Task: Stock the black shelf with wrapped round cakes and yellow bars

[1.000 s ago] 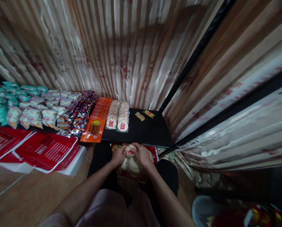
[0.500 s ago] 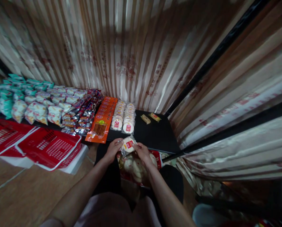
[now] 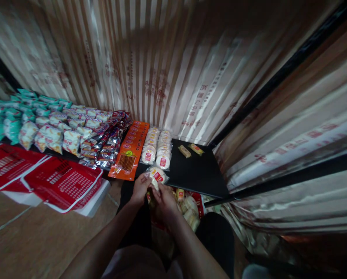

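Observation:
A clear packet of round white crackers [image 3: 158,175] with a red label is held just in front of the black shelf [image 3: 195,170]. My left hand [image 3: 140,189] pinches its left edge. With fingers closed, my right hand [image 3: 165,198] grips its lower side. Beyond the packet, two rows of matching cracker packets [image 3: 163,155] lie on the shelf. Under my hands, between my knees, an open red bag [image 3: 201,205] holds more wrapped snacks [image 3: 190,211], partly hidden by my right forearm.
An orange snack sheet [image 3: 131,145], dark foil packets [image 3: 109,141], white packets [image 3: 71,141] and green packets [image 3: 12,128] line the shelf leftward. Two small yellow-wrapped bars [image 3: 185,151] lie at right. Red bags [image 3: 64,182] lie below left. Black poles [image 3: 249,106] cross the curtain.
My right hand has moved from the packet's right edge to its lower side, and the packet has turned a little. The view has shifted slightly; the shelf goods look unmoved.

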Available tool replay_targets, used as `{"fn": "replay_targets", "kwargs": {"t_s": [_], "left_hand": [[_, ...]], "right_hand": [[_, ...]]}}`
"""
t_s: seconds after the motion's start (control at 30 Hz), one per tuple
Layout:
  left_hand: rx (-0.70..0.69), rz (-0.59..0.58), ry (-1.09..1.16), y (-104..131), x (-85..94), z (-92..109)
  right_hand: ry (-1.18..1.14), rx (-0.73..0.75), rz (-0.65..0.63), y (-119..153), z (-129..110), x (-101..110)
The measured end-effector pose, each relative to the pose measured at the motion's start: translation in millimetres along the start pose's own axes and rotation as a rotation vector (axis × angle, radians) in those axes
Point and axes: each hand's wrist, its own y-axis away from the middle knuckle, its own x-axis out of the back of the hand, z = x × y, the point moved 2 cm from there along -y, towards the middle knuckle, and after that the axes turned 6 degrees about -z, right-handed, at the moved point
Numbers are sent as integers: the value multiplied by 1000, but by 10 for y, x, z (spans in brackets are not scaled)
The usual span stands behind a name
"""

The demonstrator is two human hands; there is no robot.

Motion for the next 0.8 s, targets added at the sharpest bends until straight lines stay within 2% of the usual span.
{"fn": "replay_targets", "kwargs": {"t_s": [0.13,0.23,0.3,0.4,0.5,0.67,0.8], "left_hand": [[-44,52,-135,-90,56,77],[-77,79,-228,-160,113,150],[-99,50,-273,-204,139,189],[-130,-23,-320,-274,158,231],[-171,8,-418,-354,177,285],[-199,151,-739,-463,165,370],[-293,125,-759,-496,105,340]], "right_hand": [[-112,-42,153,-48,58,-86],[-23,15,265,-148,-1,-23],[84,63,250,-226,-77,47],[197,105,94,-342,-192,111],[321,147,-32,-447,-281,102],[409,99,58,-616,-311,2],[310,50,70,-723,-292,-124]]}}
